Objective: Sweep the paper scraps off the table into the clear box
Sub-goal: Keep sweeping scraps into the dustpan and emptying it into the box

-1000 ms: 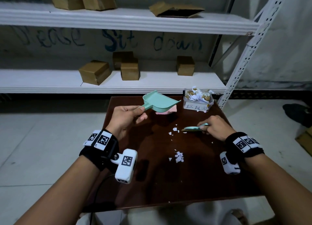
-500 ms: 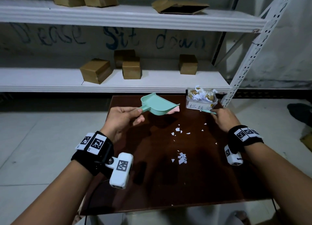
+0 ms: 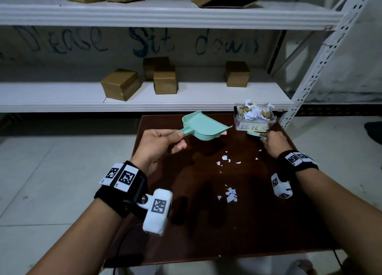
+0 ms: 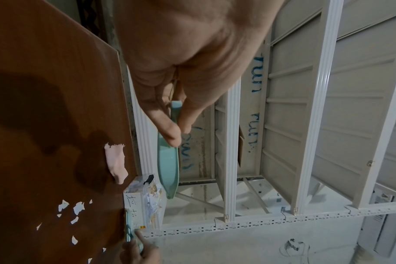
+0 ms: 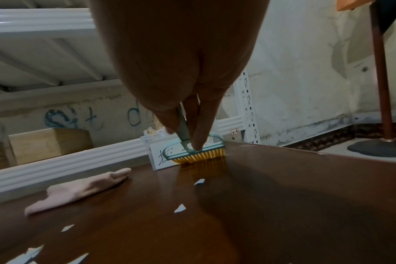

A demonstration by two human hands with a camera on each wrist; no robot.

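Observation:
My left hand [image 3: 163, 142] holds a mint-green dustpan [image 3: 203, 126] by its handle, raised above the table's far left part; the left wrist view shows the dustpan [image 4: 168, 164] edge-on. My right hand [image 3: 272, 140] pinches the handle of a small green brush [image 5: 197, 151] with yellow bristles, set on the table right against the clear box [image 3: 254, 119]. The box [image 5: 163, 153] stands at the far right corner and is heaped with scraps. White paper scraps [image 3: 226, 160] lie mid-table, and another cluster of scraps [image 3: 230, 195] lies nearer me.
The dark wooden table [image 3: 206, 233] is small, with floor on both sides. A pink cloth [image 5: 79, 189] lies at the far edge by the dustpan. White metal shelving [image 3: 144, 97] with cardboard boxes stands just behind the table. A stand's base [image 5: 378, 148] sits to the right.
My right hand has carried the brush from mid-table to the far right, up against the clear box. The dustpan has stayed raised in my left hand.

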